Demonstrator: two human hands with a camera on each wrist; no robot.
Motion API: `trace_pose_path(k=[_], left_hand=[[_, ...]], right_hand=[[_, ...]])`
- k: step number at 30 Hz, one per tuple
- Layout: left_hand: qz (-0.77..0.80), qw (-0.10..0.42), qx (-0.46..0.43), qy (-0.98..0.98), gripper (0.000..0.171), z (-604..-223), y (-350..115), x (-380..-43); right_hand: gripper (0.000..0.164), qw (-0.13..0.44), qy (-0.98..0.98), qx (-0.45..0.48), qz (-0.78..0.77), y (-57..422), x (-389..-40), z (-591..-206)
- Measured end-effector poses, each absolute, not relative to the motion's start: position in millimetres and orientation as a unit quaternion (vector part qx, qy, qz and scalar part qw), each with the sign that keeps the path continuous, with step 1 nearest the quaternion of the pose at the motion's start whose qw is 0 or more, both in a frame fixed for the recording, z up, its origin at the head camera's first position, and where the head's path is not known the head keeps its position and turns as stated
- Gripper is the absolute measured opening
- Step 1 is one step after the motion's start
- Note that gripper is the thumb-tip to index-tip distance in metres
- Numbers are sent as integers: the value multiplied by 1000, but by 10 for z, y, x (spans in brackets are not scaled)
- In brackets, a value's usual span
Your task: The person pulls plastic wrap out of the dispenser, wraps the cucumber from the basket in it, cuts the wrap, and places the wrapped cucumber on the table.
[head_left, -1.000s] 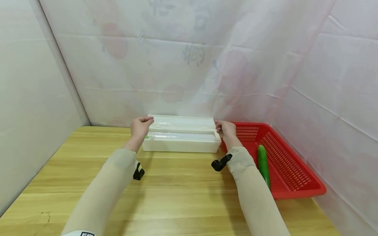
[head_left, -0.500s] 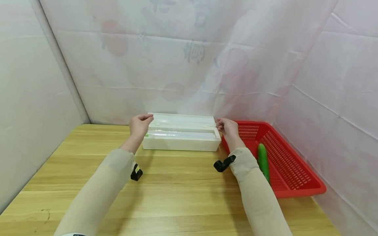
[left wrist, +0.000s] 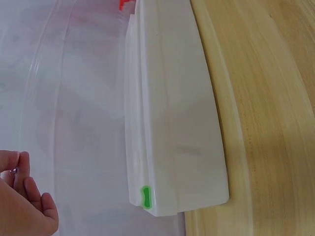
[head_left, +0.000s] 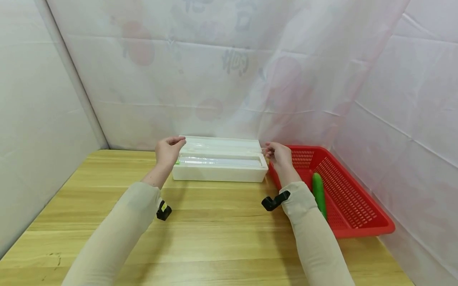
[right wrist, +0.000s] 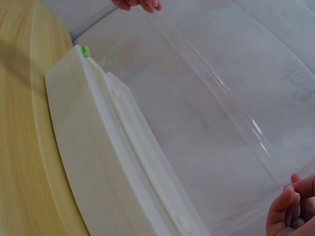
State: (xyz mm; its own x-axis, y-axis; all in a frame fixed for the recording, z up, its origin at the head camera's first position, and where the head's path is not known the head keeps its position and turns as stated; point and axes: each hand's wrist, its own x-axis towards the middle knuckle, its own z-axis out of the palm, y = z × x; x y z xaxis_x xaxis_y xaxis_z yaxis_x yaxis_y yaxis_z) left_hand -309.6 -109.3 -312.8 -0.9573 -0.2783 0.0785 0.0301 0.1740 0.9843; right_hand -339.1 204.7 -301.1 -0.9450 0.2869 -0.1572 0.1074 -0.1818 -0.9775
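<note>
Two pale sleeves, (head_left: 111,234) (head_left: 316,230) reach forward over the wood-grain table, (head_left: 214,242) a small black device (head_left: 163,210) at the left cuff and another (head_left: 275,201) at the right. Beside the right forearm, a green cucumber (head_left: 318,191) lies inside a red perforated basket. (head_left: 358,232) Farther in stands a long white box, (head_left: 220,174) its long side facing the person, with a bright green piece (left wrist: 146,197) at its left end and a white lid (head_left: 229,143) raised at the back. The left hand (head_left: 169,153) is just above the box's left end and the right hand (head_left: 280,156) just beyond its right end; each has thumb and fingers pinched together on clear plastic film. (right wrist: 257,127) The film's edge runs taut between the two pinches, one corner in each, and its sheet spans the space between them and the box. Behind everything hangs a whitish curtain (head_left: 200,79) with reddish blotches and grey characters, too faint to read.
</note>
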Motion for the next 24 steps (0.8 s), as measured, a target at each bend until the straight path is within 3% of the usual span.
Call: trace_pose_path(k=[11, 24], left_hand=[[-640, 136, 68, -753, 27, -3047, -1078, -3056], [-649, 141, 61, -745, 28, -2970, -1068, -3022]], right_hand=[[12, 61, -631, -136, 761, 2082, -3317, -2938], [21, 63, -623, -127, 769, 2100, -3243, -2817]])
